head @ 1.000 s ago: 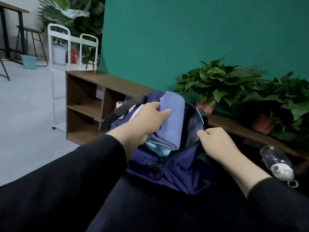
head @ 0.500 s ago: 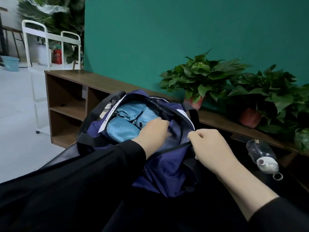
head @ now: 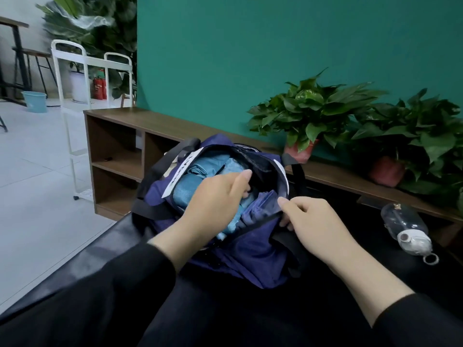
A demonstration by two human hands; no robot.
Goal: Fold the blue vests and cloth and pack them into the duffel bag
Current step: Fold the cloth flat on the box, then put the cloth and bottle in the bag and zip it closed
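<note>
The navy duffel bag (head: 250,249) lies open on the black surface in front of me. Folded light blue vests (head: 198,169) fill its left side, and the darker blue cloth (head: 260,209) is tucked in at the near right. My left hand (head: 213,201) hovers over the opening with its thumb out and its fingers loosely curled, their tips down by the packed fabric, holding nothing that I can see. My right hand (head: 315,226) pinches the bag's near rim at the zip edge and holds it open.
A clear plastic bottle with a white cap (head: 406,229) lies on the black surface to the right. Behind the bag runs a low wooden shelf (head: 120,146) with two potted plants (head: 313,108) against the green wall. A white trolley (head: 75,96) stands at the left.
The folded blue cloth, held above the bag a second ago, now lies inside it. My left hand has let it go and lifted slightly. My right hand kept its grip on the rim.
</note>
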